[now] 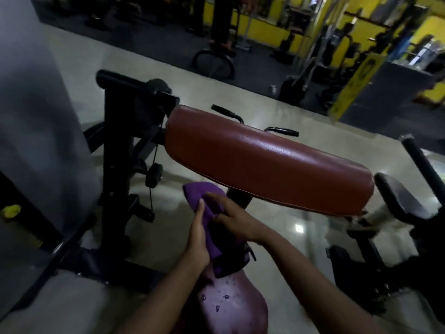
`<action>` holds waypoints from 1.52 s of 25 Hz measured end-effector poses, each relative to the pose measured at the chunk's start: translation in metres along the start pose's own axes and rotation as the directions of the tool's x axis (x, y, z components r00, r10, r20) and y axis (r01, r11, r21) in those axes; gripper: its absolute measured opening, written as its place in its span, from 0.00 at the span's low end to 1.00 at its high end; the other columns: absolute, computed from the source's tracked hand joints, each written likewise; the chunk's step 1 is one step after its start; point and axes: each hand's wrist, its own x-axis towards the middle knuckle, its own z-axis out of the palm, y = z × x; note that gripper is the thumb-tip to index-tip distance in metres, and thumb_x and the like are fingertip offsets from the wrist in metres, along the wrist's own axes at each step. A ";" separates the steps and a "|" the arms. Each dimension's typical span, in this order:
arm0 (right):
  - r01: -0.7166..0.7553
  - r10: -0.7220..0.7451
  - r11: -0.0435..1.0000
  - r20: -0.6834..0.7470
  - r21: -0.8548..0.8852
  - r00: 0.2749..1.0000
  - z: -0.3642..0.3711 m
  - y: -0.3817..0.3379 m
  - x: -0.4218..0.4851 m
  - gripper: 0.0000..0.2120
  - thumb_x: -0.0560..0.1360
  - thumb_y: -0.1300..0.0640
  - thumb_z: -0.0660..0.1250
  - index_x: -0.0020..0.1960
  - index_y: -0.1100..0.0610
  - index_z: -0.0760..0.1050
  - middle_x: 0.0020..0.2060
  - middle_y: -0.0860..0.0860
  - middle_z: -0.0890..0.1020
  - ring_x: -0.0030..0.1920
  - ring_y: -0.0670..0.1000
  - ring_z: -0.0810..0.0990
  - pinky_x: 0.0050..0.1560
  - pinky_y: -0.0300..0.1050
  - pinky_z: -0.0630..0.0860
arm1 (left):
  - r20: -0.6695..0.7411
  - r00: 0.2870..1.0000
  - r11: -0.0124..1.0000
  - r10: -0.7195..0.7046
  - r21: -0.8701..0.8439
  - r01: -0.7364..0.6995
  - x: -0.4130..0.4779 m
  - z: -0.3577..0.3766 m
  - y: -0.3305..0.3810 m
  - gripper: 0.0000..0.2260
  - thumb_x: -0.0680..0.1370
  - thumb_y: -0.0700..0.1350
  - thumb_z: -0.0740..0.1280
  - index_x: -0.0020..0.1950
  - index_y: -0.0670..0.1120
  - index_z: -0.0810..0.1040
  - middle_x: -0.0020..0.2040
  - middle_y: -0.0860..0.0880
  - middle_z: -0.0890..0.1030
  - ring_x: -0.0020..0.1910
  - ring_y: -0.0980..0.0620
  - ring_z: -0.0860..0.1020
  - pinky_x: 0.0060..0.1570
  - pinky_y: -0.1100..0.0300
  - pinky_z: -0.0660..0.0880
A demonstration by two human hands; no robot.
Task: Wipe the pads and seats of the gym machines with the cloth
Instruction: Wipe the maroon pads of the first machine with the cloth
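From the head camera we see a long reddish-brown arm pad (265, 165) lying slantwise across the middle, carried on a black machine frame (115, 145) whose upright stands to its left. A cable and a small round weight hang beside that upright. Two black handles (281, 131) stick out just past the pad's far edge. A broad grey pillar (36, 116) fills the left side, with a small yellow object (10, 210) low beside it. A black padded seat (404, 198) of another machine sits just past the arm pad's right end. Pale glossy floor tiles (240, 92) run back to dark matting, more machines and yellow walls, all dim and blurred. At the bottom a reddish seat (231, 307) shows water droplets on its surface. The purple cloth (207, 213) is held up between the arm pad's near edge and this seat, touching neither that we can tell. Our left hand (198, 239) grips the cloth from the left, fingers reaching up along its edge. Our right hand (231, 218) comes across from the right, fingers spread over the cloth and thumb pinching a fold.
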 end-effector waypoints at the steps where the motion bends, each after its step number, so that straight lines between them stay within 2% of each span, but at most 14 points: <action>1: 0.044 -0.046 0.980 -0.006 -0.195 0.999 -0.015 0.005 0.001 0.25 0.78 0.60 0.60 0.74 0.53 0.58 0.75 0.53 0.56 0.75 0.51 0.54 0.70 0.37 0.51 | -0.167 0.983 0.992 0.073 -0.086 -0.088 0.008 -0.008 -0.007 0.32 0.75 0.65 0.57 0.68 0.43 0.71 0.58 0.40 0.80 0.57 0.43 0.78 0.59 0.49 0.72; 3: 0.126 -0.213 0.798 -0.080 -0.589 0.974 -0.049 0.018 0.013 0.22 0.79 0.56 0.59 0.72 0.50 0.62 0.76 0.53 0.56 0.76 0.54 0.53 0.74 0.51 0.52 | -0.247 0.964 0.965 0.095 -0.213 -0.150 0.011 0.006 -0.014 0.33 0.75 0.66 0.57 0.69 0.42 0.69 0.63 0.39 0.76 0.60 0.40 0.75 0.63 0.44 0.69; 5: 0.133 -0.392 0.506 -0.090 -0.852 0.915 -0.079 0.031 0.032 0.22 0.76 0.52 0.59 0.70 0.50 0.66 0.74 0.55 0.62 0.74 0.57 0.59 0.71 0.62 0.58 | -0.356 0.928 0.949 0.112 -0.239 -0.206 0.032 0.016 -0.022 0.35 0.74 0.68 0.57 0.72 0.44 0.65 0.67 0.42 0.72 0.64 0.39 0.72 0.67 0.42 0.65; 8: 0.091 -0.443 0.252 -0.031 -0.964 0.896 -0.104 0.053 0.059 0.26 0.75 0.45 0.55 0.72 0.48 0.62 0.72 0.55 0.66 0.72 0.58 0.63 0.69 0.63 0.59 | -0.401 0.900 0.940 0.168 -0.211 -0.269 0.061 0.050 -0.014 0.34 0.77 0.65 0.52 0.74 0.44 0.61 0.71 0.44 0.68 0.69 0.41 0.68 0.69 0.48 0.63; 12: 0.081 -0.584 0.125 -0.007 -0.989 0.812 -0.102 0.075 0.069 0.29 0.75 0.42 0.54 0.74 0.47 0.56 0.74 0.54 0.62 0.73 0.58 0.56 0.69 0.62 0.55 | -0.409 0.873 0.935 0.264 -0.115 -0.337 0.101 0.059 0.001 0.35 0.76 0.68 0.49 0.76 0.47 0.58 0.74 0.47 0.65 0.70 0.45 0.67 0.69 0.51 0.62; 18: 0.072 -0.658 0.127 -0.030 -0.989 0.752 -0.103 0.080 0.072 0.28 0.76 0.43 0.54 0.74 0.47 0.57 0.73 0.54 0.63 0.73 0.57 0.58 0.69 0.61 0.58 | -0.504 0.731 0.882 0.461 0.171 -0.439 0.104 0.019 0.086 0.32 0.79 0.64 0.46 0.75 0.44 0.58 0.70 0.50 0.67 0.67 0.49 0.68 0.70 0.51 0.64; 21: 0.081 -0.645 0.150 -0.035 -0.985 0.764 -0.103 0.079 0.070 0.28 0.75 0.43 0.54 0.74 0.47 0.56 0.73 0.53 0.63 0.73 0.57 0.58 0.70 0.60 0.56 | -0.493 0.731 0.879 0.472 0.203 -0.431 0.109 0.006 0.094 0.34 0.77 0.67 0.48 0.76 0.46 0.57 0.73 0.47 0.66 0.69 0.46 0.68 0.70 0.50 0.64; 23: 0.044 -0.629 0.264 -0.138 -0.963 0.765 -0.098 0.068 0.071 0.27 0.74 0.43 0.55 0.73 0.46 0.59 0.71 0.52 0.67 0.71 0.55 0.61 0.69 0.57 0.56 | -0.459 0.780 0.904 0.426 0.185 -0.386 0.104 0.004 0.076 0.40 0.72 0.72 0.50 0.76 0.48 0.56 0.72 0.47 0.67 0.68 0.45 0.69 0.69 0.49 0.66; 25: -0.020 -0.585 0.445 -0.307 -0.895 0.751 -0.085 0.048 0.083 0.26 0.74 0.44 0.56 0.71 0.47 0.61 0.68 0.52 0.71 0.69 0.55 0.66 0.68 0.55 0.57 | -0.445 0.810 0.924 0.382 0.191 -0.331 0.101 0.001 0.076 0.45 0.68 0.76 0.50 0.76 0.49 0.56 0.69 0.48 0.69 0.66 0.45 0.71 0.68 0.47 0.67; 28: -0.092 -0.479 0.578 -0.429 -0.811 0.766 -0.071 0.013 0.119 0.27 0.74 0.40 0.53 0.71 0.48 0.62 0.68 0.55 0.72 0.68 0.58 0.70 0.68 0.56 0.63 | -0.424 0.733 0.831 0.533 0.425 -0.359 0.096 -0.001 0.129 0.47 0.66 0.77 0.51 0.74 0.46 0.62 0.70 0.47 0.70 0.67 0.45 0.71 0.69 0.49 0.66; 31: -0.147 -0.449 0.567 -0.454 -0.810 0.769 -0.067 -0.001 0.145 0.30 0.75 0.36 0.50 0.72 0.49 0.63 0.67 0.57 0.72 0.65 0.60 0.72 0.65 0.57 0.68 | -0.278 0.715 0.631 0.641 0.722 -0.284 0.095 0.000 0.180 0.33 0.78 0.65 0.49 0.73 0.42 0.64 0.70 0.42 0.70 0.69 0.43 0.68 0.68 0.52 0.64; 33: -0.175 -0.471 0.546 -0.474 -0.819 0.744 -0.064 0.003 0.152 0.30 0.75 0.36 0.50 0.72 0.50 0.63 0.67 0.58 0.73 0.65 0.60 0.73 0.65 0.55 0.69 | -0.183 0.756 0.532 0.629 0.811 -0.245 0.102 0.006 0.205 0.37 0.74 0.70 0.49 0.72 0.44 0.66 0.69 0.40 0.71 0.67 0.42 0.70 0.69 0.49 0.65; 35: -0.190 -0.515 0.522 -0.484 -0.832 0.707 -0.061 0.008 0.154 0.30 0.75 0.36 0.52 0.72 0.50 0.63 0.67 0.58 0.73 0.64 0.60 0.73 0.65 0.54 0.69 | -0.123 0.781 0.480 0.613 0.843 -0.244 0.113 0.010 0.222 0.44 0.66 0.75 0.49 0.70 0.45 0.69 0.66 0.40 0.74 0.66 0.43 0.72 0.68 0.46 0.67; 38: -0.201 -0.534 0.490 -0.474 -0.848 0.700 -0.062 0.009 0.154 0.30 0.75 0.36 0.52 0.73 0.50 0.63 0.67 0.57 0.73 0.65 0.59 0.73 0.65 0.53 0.69 | -0.155 0.784 0.508 0.601 0.832 -0.224 0.115 0.017 0.227 0.37 0.73 0.70 0.51 0.68 0.43 0.72 0.63 0.40 0.77 0.63 0.42 0.74 0.66 0.47 0.68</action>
